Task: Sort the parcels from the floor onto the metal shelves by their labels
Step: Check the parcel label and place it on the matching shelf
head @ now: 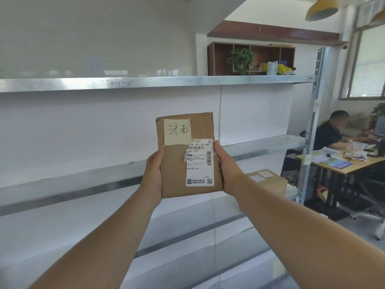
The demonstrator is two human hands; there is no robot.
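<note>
Both hands, left hand [153, 172] and right hand [227, 170], have fingers clamped on 1 parcel [187, 155]; only 1 box [268, 181] sits shelved, so sorting looks early.

Both bare arms reach forward and up, almost straight, converging toward the middle. The left hand [153, 176] grips the left edge of a parcel [181, 163], thumb on its front face. The right hand [228, 170] clasps the right edge, thumb pointing up along it. Palms face each other.
</note>
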